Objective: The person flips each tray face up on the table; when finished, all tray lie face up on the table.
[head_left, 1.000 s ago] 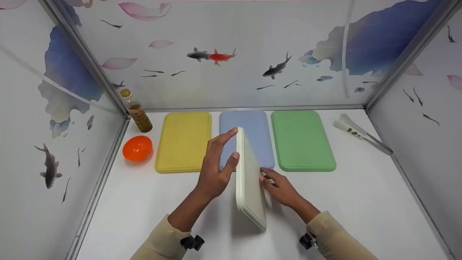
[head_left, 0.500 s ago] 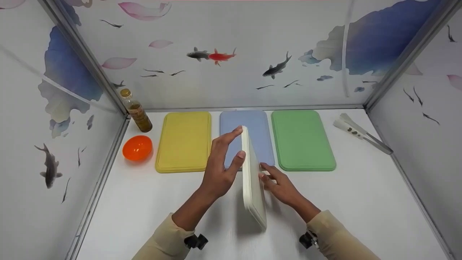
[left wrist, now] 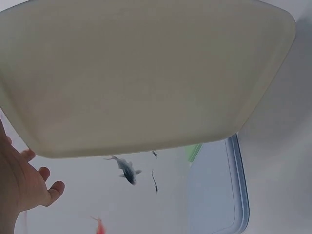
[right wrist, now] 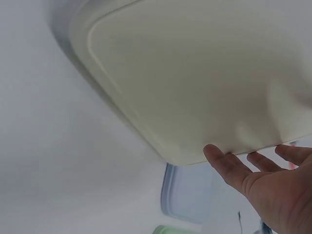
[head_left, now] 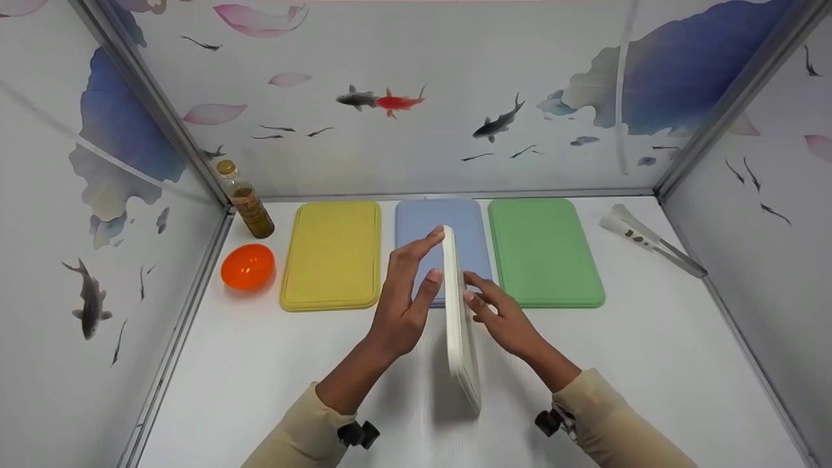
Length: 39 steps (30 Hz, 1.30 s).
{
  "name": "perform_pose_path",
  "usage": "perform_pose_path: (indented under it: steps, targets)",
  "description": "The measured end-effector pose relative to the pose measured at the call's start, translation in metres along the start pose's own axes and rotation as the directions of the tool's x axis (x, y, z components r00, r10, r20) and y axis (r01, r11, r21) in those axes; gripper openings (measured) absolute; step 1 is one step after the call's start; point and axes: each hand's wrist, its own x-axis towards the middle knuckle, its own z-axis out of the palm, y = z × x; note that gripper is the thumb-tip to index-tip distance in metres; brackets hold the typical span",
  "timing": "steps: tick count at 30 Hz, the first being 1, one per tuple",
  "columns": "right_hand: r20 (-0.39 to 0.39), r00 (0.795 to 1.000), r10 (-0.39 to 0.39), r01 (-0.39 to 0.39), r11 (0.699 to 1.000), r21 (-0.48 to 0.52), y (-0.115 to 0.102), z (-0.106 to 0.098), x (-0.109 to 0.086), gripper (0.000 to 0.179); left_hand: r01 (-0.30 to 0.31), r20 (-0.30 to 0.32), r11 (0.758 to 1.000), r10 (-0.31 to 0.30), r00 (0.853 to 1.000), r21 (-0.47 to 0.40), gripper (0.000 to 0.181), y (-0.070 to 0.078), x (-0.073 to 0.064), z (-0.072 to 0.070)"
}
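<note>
Here it is, centre of the frame: the cream board (head_left: 460,325), up on edge, nearly vertical, its top leaning a little to the left of the picture. Its lower edge looks to be on the table (head_left: 650,364), though I can't quite see the contact. The left hand (head_left: 402,309) is on the picture's left side, fingers spread, a fingertip at the far upper corner, thumb well away from the fingers; whether that thumb touches, I can't tell. Over on the other side, the right hand (head_left: 504,318) has slightly bent, parted fingers meeting the edge; no firm pinch shows.

I'd judge it light and stiff, hardly fragile, yet smooth enough to slide under flat fingertips. The safest hold, I'd say, is a palm on either long edge, or thumb and fingers over the rim.

And the looks: plain cream, matt, rounded corners, a line running just inside the border on the side the right wrist view catches. Behind it, upper centre, lies the blue board (head_left: 473,240).
</note>
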Motion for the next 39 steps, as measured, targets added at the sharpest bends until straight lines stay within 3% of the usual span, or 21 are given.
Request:
perform_pose_path:
  steps: [12,21,30,39]
  targets:
    - [-0.017,0.983,-0.185,0.186,0.98,0.074,-0.055,-0.018,0.009,0.056,0.013,0.032,0.999,-0.011,0.999,-0.041,0.057,0.002,0.001,0.008]
    - [-0.038,0.968,-0.249,0.251,0.966,0.068,-0.089,-0.027,0.014,0.062,0.024,0.03,0.997,-0.022,0.999,-0.08,0.051,0.001,0.002,0.012]
    - [-0.059,0.961,-0.271,0.272,0.962,0.01,-0.108,-0.033,0.017,0.065,0.024,0.034,0.996,-0.021,0.999,-0.081,0.042,0.001,0.003,0.017]
    - [-0.074,0.954,-0.289,0.29,0.957,0.008,-0.108,-0.039,0.015,0.06,0.002,0.04,0.995,0.002,0.999,-0.098,0.041,0.0,0.006,0.023]
